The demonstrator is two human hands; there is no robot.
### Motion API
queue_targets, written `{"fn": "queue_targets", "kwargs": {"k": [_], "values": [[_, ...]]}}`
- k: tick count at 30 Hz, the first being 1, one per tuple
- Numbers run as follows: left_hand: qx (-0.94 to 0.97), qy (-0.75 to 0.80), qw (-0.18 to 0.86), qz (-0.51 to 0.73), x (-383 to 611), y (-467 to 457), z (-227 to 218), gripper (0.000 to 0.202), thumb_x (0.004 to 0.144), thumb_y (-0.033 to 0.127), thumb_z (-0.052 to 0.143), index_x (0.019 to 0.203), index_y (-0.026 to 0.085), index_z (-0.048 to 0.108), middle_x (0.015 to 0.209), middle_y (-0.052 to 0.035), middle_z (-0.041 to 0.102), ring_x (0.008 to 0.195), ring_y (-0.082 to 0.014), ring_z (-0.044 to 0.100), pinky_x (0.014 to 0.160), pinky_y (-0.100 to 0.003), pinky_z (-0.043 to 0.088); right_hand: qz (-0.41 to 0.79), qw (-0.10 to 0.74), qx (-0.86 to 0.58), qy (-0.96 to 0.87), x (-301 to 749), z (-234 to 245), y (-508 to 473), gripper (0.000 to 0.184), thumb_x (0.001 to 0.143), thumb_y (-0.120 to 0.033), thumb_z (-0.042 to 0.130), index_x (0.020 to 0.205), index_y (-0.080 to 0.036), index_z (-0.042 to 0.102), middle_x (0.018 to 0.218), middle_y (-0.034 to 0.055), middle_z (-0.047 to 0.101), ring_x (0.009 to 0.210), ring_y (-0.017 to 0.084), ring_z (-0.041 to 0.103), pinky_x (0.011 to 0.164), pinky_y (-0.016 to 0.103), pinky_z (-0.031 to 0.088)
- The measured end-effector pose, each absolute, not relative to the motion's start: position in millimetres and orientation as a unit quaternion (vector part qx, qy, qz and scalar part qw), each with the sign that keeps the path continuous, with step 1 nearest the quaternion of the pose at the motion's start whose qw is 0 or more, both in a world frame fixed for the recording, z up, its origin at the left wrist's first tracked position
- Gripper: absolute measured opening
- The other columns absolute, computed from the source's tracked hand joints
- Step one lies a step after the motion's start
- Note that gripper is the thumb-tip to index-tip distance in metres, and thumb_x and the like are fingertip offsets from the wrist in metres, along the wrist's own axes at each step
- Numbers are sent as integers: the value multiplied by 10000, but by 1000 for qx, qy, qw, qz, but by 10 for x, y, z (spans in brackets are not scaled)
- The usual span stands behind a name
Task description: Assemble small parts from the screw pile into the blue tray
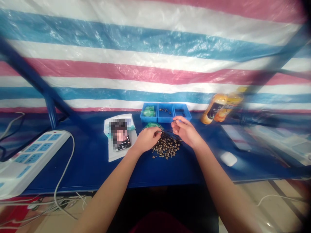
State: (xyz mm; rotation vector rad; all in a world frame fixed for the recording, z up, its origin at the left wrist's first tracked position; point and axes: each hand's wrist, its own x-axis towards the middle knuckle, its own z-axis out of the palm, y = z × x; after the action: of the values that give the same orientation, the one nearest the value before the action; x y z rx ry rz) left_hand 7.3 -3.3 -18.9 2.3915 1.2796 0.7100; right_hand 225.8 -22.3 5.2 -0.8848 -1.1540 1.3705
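A pile of small screw-like metal parts (167, 148), dark and brassy, lies on the blue table. At the pile's upper left edge is my left hand (149, 138), its fingers curled together; whatever is between the fingertips is hidden. My right hand (185, 131) is raised over the pile's upper right side, thumb and fingers drawn together, and anything in them is too small to name. Just behind the pile stand three blue bins (165, 119) in a row. Green plastic (149, 112) fills the left bin, and a few small parts (165, 111) lie in the middle one. More green plastic (153, 125) is behind my left hand.
A phone (124, 144) rests on a white packet (113, 157) at the left. Farther left is a large white power strip (36, 158) with a cable. To the right stand two orange drink bottles (213, 108), near another phone (235, 137) and a white case (228, 159).
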Motion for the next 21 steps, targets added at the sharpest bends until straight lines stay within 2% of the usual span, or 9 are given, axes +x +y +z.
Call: {"fn": "queue_targets", "kwargs": {"k": [5, 8, 11, 15, 21], "values": [[842, 448, 166, 252, 76, -25, -197, 240, 944, 338, 492, 1037, 259, 699, 928, -5, 740, 789, -185, 661, 740, -305, 474, 605, 543, -367, -452, 2288, 147, -270, 255, 834, -493, 624, 859, -253, 545, 722, -14, 501, 583, 128, 436, 575, 276, 395], [841, 449, 168, 253, 79, -18, -204, 242, 942, 345, 494, 1036, 258, 700, 940, -11, 741, 794, -188, 663, 745, -306, 477, 617, 535, -386, -429, 2326, 151, -241, 346, 855, -525, 561, 711, -242, 425, 623, -32, 370, 538, 133, 370, 541, 282, 379], [840, 451, 168, 253, 77, -14, -207, 244, 942, 348, 494, 1036, 263, 702, 924, -7, 741, 779, -188, 663, 748, -313, 479, 630, 535, -398, -398, 2360, 103, -173, 412, 836, -515, 588, 657, -240, 339, 578, -53, 283, 499, 120, 307, 504, 270, 353], [839, 452, 171, 249, 70, -17, -198, 253, 941, 352, 493, 1043, 261, 705, 929, -9, 745, 783, -192, 669, 740, -319, 483, 613, 545, -457, -346, 2396, -14, -71, 410, 789, -551, 638, 693, -240, 389, 557, -68, 303, 474, 103, 279, 454, 246, 313], [839, 452, 175, 248, 69, -15, -200, 270, 943, 368, 482, 1045, 253, 704, 934, -20, 746, 784, -195, 671, 744, -325, 484, 541, 569, -516, -344, 2392, -127, -43, 421, 710, -570, 771, 744, -201, 570, 590, -50, 460, 467, 73, 390, 440, 234, 345]]}}
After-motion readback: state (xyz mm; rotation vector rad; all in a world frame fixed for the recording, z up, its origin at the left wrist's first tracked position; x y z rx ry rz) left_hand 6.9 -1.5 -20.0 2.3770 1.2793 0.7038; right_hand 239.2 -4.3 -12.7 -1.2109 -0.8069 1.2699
